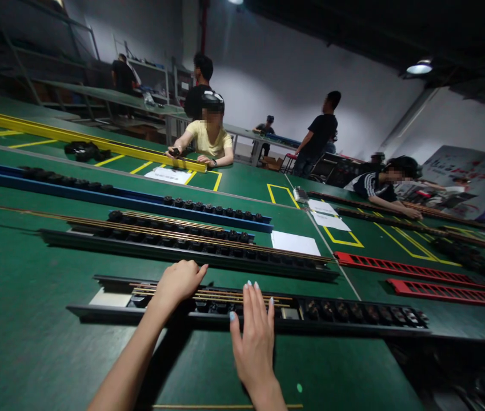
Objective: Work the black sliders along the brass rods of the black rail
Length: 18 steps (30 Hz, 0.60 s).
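Observation:
A long black channel (336, 326) lies across the green table in front of me, with a row of dark parts (353, 311) in its right half. Thin brass-coloured rods (220, 296) run lengthwise over its middle. My left hand (181, 281) rests over the rods and the channel's far edge; its fingers curl down and are partly hidden, so what they touch is unclear. Stretched out flat over the rods and the near edge is my right hand (254, 331), thumb apart, holding nothing.
Beyond lie another black channel (96, 246) with rods, a blue channel (139, 203), a yellow beam (109, 147) and white papers (296, 244). Red slotted rails (409, 268) are at right. A person in yellow (212, 140) sits across the table; others are farther back.

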Motion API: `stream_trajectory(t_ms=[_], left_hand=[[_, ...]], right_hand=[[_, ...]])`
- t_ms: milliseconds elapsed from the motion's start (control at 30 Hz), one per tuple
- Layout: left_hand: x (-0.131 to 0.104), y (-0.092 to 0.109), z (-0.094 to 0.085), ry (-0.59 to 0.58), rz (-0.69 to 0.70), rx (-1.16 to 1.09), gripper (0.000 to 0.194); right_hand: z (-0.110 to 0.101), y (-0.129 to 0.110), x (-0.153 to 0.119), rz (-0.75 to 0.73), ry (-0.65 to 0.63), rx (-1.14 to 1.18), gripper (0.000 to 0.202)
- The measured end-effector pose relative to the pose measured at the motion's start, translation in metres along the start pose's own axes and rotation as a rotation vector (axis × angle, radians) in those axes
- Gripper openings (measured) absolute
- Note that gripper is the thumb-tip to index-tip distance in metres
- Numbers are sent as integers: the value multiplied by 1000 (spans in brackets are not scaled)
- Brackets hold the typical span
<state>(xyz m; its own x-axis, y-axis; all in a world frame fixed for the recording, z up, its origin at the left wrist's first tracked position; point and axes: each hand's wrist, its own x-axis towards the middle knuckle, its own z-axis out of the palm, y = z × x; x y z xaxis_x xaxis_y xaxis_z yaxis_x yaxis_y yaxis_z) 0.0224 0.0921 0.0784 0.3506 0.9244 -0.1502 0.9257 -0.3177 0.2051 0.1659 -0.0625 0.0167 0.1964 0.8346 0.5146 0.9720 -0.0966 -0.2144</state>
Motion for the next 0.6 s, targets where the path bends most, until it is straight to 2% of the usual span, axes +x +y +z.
stream_trajectory(t_ms=[167, 300, 600], left_hand=[[-1, 0, -1, 1, 8, -2, 64], [-1, 0, -1, -4, -2, -2, 63], [0, 0, -1, -11, 3, 9, 64]], right_hand=[[-1, 0, 1, -47, -2, -9, 56], [-2, 0, 2, -20, 27, 15, 54], [-4, 1, 3, -44, 6, -21, 51]])
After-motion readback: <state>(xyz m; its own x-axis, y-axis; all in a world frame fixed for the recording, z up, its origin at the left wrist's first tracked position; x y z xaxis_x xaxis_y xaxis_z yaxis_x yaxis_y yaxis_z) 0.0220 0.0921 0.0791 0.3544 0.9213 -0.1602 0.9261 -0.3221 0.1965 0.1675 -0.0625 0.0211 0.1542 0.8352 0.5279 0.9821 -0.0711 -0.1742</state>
